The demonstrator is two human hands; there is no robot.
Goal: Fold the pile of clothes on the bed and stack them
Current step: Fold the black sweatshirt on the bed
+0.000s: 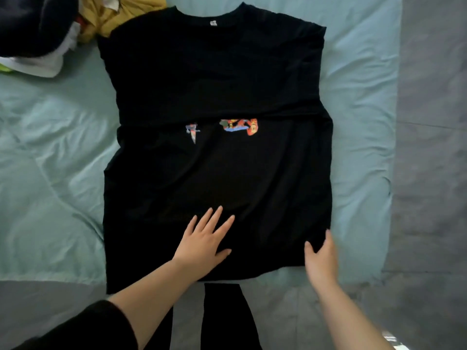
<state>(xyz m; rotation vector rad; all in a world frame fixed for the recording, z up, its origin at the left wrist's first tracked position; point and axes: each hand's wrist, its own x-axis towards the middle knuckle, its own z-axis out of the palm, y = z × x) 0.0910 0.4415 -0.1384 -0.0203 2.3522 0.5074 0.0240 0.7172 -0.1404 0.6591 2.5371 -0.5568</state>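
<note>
The black T-shirt (217,173) runs lengthwise away from me, left hand (204,241) flat on it, right hand (321,256) pinching its near right edge

A T-shirt (217,79) lies flat on the middle of the bed (50,147), collar at the far end, hem nearest the person. A pile of clothes (50,29) sits behind and to the left, touching the shirt's far-left shoulder. The left hand (202,243) rests on the shirt's near middle; the right hand (321,258) holds its near-right edge. The floor (434,122) lies right of the bed.
</note>
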